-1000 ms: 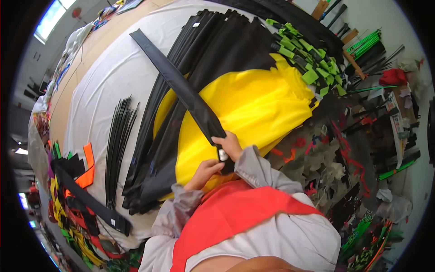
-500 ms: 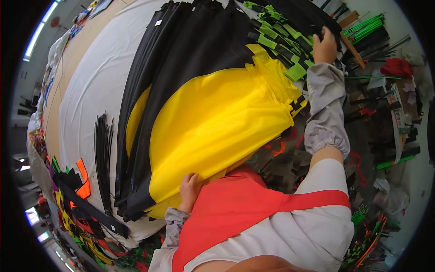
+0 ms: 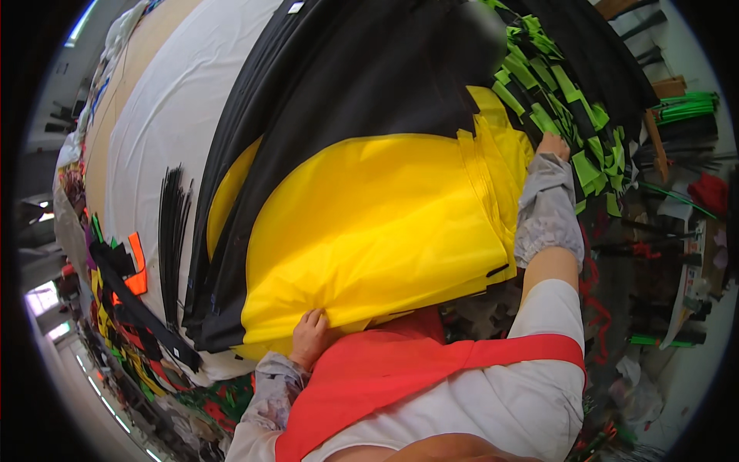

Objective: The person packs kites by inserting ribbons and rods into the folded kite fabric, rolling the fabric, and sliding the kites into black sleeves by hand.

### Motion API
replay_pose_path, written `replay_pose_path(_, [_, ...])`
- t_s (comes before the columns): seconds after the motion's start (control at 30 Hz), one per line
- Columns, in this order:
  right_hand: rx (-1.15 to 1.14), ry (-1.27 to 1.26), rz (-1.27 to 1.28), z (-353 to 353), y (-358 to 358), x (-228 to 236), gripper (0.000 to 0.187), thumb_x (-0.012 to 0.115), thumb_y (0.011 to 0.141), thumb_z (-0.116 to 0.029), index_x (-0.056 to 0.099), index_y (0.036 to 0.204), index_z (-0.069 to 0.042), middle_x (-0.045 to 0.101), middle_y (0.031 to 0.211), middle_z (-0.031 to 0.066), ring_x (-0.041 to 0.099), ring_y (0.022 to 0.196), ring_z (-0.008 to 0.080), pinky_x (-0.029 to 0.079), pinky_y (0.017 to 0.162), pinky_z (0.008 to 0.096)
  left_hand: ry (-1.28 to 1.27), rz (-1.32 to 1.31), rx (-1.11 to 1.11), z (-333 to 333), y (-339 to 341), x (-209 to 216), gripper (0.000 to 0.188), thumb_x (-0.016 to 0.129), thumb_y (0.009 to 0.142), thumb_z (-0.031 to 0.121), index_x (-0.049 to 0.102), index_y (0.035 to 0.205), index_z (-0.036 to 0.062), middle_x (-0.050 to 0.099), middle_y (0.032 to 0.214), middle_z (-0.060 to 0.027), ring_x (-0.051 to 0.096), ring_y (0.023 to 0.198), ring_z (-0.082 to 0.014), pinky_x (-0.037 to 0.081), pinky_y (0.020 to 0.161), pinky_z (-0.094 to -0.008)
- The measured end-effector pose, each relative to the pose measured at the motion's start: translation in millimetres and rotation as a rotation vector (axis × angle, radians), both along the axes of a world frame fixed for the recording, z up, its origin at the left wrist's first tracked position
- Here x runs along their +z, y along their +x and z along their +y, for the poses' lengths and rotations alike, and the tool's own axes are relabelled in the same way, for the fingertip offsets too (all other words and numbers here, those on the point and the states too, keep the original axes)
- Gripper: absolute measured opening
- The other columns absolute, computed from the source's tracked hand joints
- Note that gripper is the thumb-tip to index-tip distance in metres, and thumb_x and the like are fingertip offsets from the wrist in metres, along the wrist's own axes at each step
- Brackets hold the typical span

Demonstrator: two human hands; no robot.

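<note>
Head view: left hand [image 3: 310, 336] pinches the yellow fabric stack [image 3: 377, 231] at its near edge, right hand [image 3: 553, 144] grips its far corner beside green strips [image 3: 554, 92]; soft, slippery-looking cloth, best held by its edges.

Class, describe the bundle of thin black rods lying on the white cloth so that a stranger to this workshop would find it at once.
Start at the long table covered in white cloth. To the left of the big yellow fabric and its black layers, a bundle of thin black rods lies alone on the bare white. Unlike the wide fabric sheets beside it, it is a narrow sheaf of stiff straight sticks.
</note>
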State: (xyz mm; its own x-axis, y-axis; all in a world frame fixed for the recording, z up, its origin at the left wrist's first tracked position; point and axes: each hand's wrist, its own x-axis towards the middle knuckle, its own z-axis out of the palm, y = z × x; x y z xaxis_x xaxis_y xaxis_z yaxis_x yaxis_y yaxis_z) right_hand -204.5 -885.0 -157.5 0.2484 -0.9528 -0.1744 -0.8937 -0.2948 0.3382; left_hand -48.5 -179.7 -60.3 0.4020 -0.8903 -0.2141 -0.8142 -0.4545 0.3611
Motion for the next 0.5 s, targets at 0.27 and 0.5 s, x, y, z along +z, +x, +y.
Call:
replay_pose_path(0.27, [0.3, -0.245, -0.953, 170.2, 21.0, 90.7, 0.021, 0.064, 0.093, -0.022, 0.066, 0.108, -0.008, 0.069, 0.099, 0.0145, 0.065, 0.087, 0.0385, 0.051, 0.071, 0.0419, -0.126, -0.008, 0.095, 3.7, 0.9, 35.7, 0.024, 0.068, 0.07, 0.01, 0.062, 0.093, 0.0084, 0.06, 0.089, -0.0087, 0.06, 0.081, -0.0284, 0.05, 0.069, -0.0382])
replay_pose_path(0.5, [1.373, 0.885, -0.792, 334.2, 157.6, 147.8, 0.012, 0.059, 0.085, -0.005, 0.063, 0.096, -0.005, 0.066, 0.086, 0.0144, 0.065, 0.082, 0.0338, 0.052, 0.072, 0.0414, -0.29, 0.026, 0.024, 29.9, 12.7, 66.8, 0.022, 0.061, 0.076, 0.01, 0.061, 0.098, 0.0045, 0.062, 0.088, -0.009, 0.061, 0.081, -0.0265, 0.051, 0.071, -0.0359])
